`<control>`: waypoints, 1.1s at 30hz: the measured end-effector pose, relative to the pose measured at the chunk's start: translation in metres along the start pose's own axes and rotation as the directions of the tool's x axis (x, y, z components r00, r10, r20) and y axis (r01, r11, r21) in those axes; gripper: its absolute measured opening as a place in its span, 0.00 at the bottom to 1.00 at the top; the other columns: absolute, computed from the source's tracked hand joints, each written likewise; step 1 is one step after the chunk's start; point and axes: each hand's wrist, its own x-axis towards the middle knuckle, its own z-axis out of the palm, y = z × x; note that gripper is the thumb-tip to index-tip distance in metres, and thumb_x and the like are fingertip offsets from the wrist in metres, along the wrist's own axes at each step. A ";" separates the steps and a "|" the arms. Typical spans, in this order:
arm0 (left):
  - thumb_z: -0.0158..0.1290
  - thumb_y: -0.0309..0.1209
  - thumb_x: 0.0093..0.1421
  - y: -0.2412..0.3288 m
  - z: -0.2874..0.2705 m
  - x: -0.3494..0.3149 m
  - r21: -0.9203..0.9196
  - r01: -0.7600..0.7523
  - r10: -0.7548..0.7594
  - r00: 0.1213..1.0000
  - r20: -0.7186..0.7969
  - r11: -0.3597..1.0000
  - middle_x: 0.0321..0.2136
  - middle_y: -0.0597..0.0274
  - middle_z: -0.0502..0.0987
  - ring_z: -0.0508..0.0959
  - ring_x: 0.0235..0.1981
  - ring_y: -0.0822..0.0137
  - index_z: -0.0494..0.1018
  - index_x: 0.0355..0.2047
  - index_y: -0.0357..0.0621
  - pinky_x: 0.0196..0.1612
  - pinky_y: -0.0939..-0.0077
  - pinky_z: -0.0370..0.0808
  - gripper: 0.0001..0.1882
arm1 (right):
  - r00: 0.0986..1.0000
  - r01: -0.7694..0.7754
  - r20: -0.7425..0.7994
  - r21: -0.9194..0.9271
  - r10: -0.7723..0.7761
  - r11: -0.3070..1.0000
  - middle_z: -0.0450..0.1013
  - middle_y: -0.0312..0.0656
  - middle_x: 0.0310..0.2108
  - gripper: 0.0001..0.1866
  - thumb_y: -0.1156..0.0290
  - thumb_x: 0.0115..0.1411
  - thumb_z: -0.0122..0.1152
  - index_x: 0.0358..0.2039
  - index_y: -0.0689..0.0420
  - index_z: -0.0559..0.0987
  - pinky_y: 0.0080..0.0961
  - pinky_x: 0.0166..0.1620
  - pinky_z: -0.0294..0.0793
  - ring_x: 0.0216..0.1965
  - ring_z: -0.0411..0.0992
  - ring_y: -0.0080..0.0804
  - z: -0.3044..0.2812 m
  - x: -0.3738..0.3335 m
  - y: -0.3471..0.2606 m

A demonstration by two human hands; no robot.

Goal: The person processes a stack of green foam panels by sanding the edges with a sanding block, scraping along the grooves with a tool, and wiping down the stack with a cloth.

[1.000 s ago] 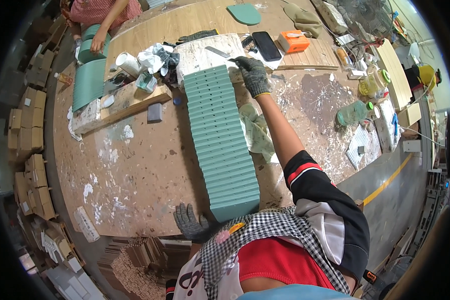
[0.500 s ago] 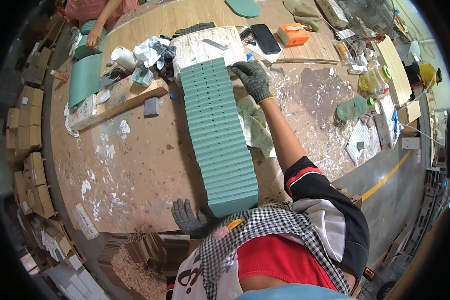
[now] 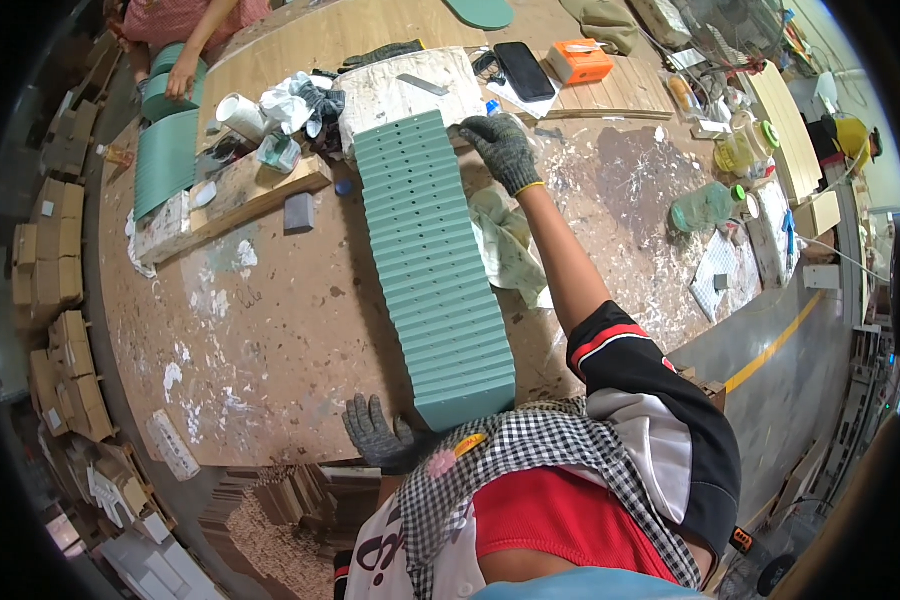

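Note:
A long row of overlapping green boards [image 3: 432, 260], with small dark holes near their edges, slants across the table in front of me. Its near end touches or almost touches my checked apron. At the near left corner my left hand [image 3: 378, 435], in a dark grey glove, is open with its fingers spread. My right hand [image 3: 500, 152], gloved alike, reaches to the far right corner of the row. Its fingers bend toward the boards' edge and hold nothing that I can see; whether they touch is unclear. A pale cloth [image 3: 510, 245] lies beside the row, under my right forearm.
Beyond the row lies a white-covered block [image 3: 370, 108] bearing a metal strip [image 3: 423, 85]. A phone [image 3: 524, 72], an orange box [image 3: 580, 62] and a green bottle [image 3: 705, 208] stand rightward. A grey block [image 3: 299, 214] sits left. A co-worker's hand [image 3: 182, 78] rests on green boards.
The view has shifted slightly. My hands and the row of boards keep their places. At the upper left, more of the co-worker's other arm shows.

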 end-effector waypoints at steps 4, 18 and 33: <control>0.46 0.42 0.66 0.000 -0.002 0.001 0.013 0.012 -0.012 0.999 0.034 1.000 0.60 0.40 0.72 0.70 0.62 0.37 0.74 0.56 0.36 0.67 0.37 0.62 0.26 | 0.999 -0.050 0.004 0.063 0.050 0.997 0.83 0.46 0.41 0.12 0.66 0.63 0.63 0.43 0.58 0.86 0.34 0.49 0.78 0.42 0.81 0.42 0.001 -0.003 0.003; 0.47 0.42 0.67 0.002 -0.003 0.003 0.005 -0.003 0.003 1.000 0.000 1.000 0.59 0.39 0.71 0.70 0.62 0.37 0.73 0.57 0.37 0.66 0.37 0.62 0.25 | 0.998 0.061 -0.014 -0.241 -0.066 0.969 0.82 0.47 0.41 0.12 0.66 0.62 0.66 0.43 0.57 0.86 0.36 0.49 0.76 0.43 0.79 0.45 -0.004 0.003 -0.012; 0.46 0.44 0.66 -0.001 0.006 -0.001 0.019 0.029 -0.029 1.000 -0.007 0.999 0.62 0.42 0.70 0.69 0.64 0.39 0.72 0.59 0.38 0.68 0.39 0.61 0.28 | 0.977 0.038 -0.197 -0.184 -0.075 0.982 0.82 0.44 0.39 0.11 0.65 0.60 0.67 0.43 0.52 0.86 0.37 0.47 0.76 0.41 0.79 0.43 0.007 0.000 -0.001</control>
